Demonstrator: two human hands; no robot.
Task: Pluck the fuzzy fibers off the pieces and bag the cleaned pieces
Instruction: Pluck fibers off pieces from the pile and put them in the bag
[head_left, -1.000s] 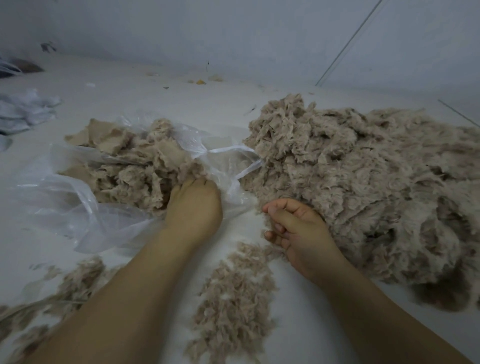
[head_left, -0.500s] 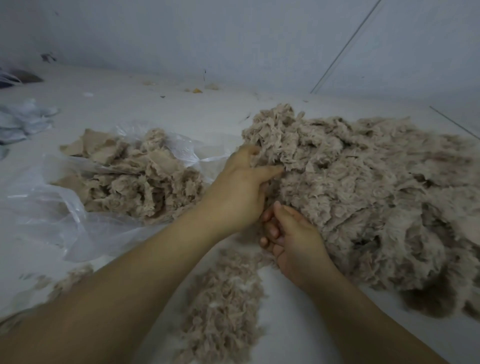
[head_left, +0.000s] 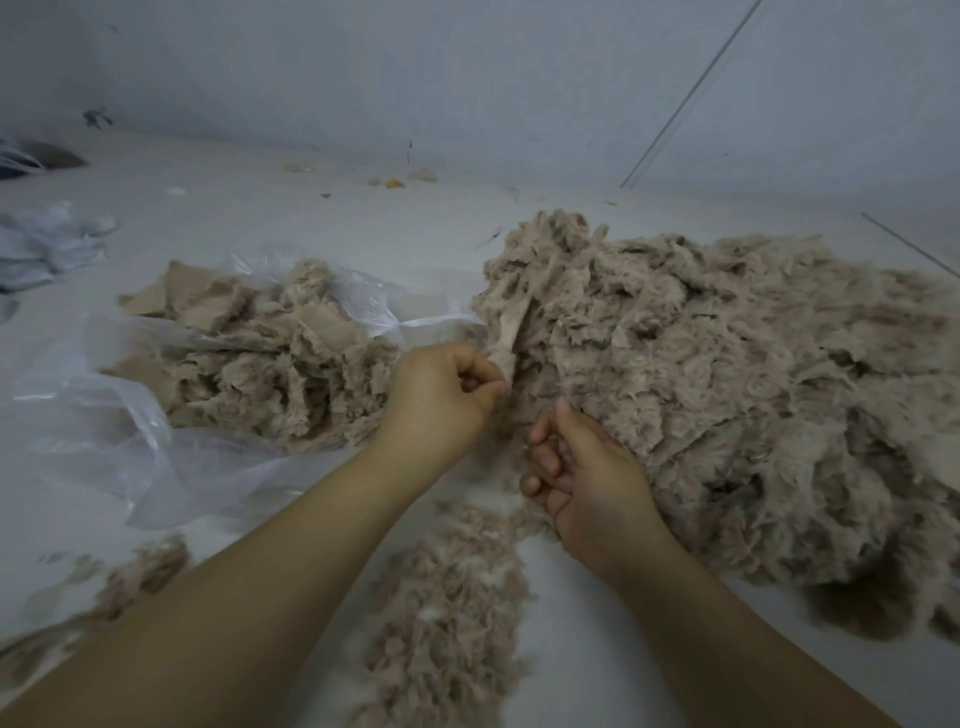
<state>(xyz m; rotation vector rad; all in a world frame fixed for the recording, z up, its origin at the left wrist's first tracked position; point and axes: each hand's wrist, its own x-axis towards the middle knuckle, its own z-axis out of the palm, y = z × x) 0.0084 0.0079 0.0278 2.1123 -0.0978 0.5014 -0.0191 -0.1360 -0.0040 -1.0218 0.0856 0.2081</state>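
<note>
Grip-wise, left hand (head_left: 441, 397) pinches a pale strip (head_left: 511, 338) at the near edge of the big fuzzy pile (head_left: 727, 374). Right hand (head_left: 582, 478) sits loosely curled just beside it; can't tell if it's holding anything. Crinkly clear bag (head_left: 104, 431) left holds flatter cleaned pieces (head_left: 270, 364). Plucked fluff (head_left: 452, 597) lies between the forearms.

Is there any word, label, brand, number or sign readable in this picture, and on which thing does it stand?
None: no readable text shows anywhere in the head view.
The clear plastic bag bears no visible print.
The pile of fuzzy pieces, the plucked fibers and the white surface carry no label.
The crumpled bags at far left are too blurred to tell.
</note>
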